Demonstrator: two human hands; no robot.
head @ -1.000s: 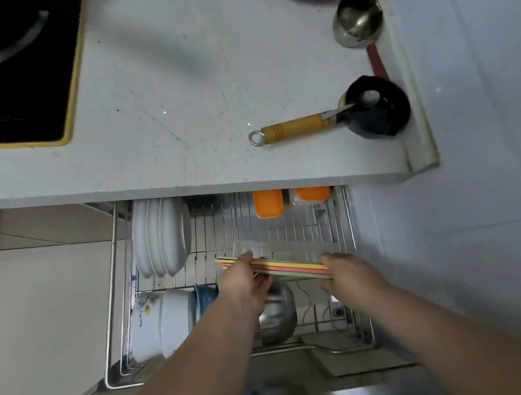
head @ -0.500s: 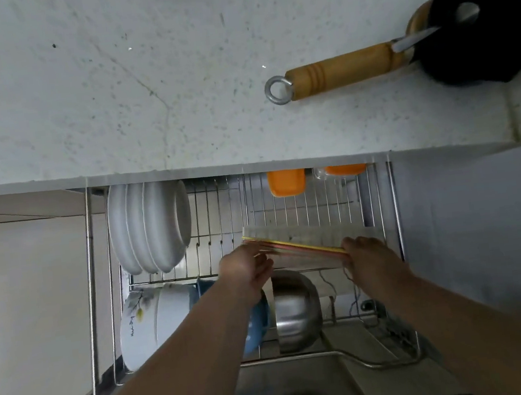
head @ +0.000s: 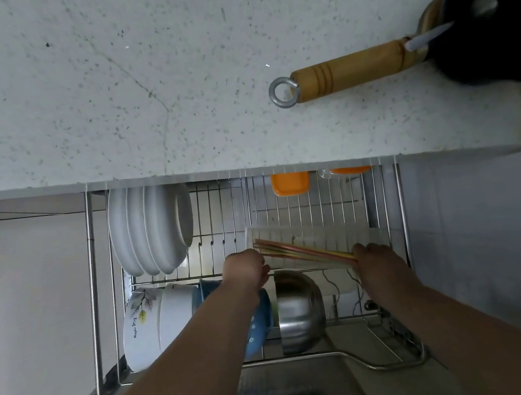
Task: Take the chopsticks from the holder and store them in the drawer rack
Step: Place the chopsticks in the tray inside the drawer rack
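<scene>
Both hands, the left hand (head: 245,268) and right hand (head: 374,257), are pinching opposite ends of the chopsticks (head: 305,253), keeping the bundle level between them over the clear tray (head: 316,234) in the drawer rack (head: 406,245).

Even, soft light falls on the speckled desk (head: 172,77), which is sharp and free of glare, while the drawer rack (head: 287,213) below sits in dimmer shade. A bright patch glows behind the white plates (head: 148,227), and the steel bowl (head: 299,310) carries soft highlights. Wide-angle distortion bows the desk edge and stretches both forearms; the bottom of the frame is blurred and dark
</scene>
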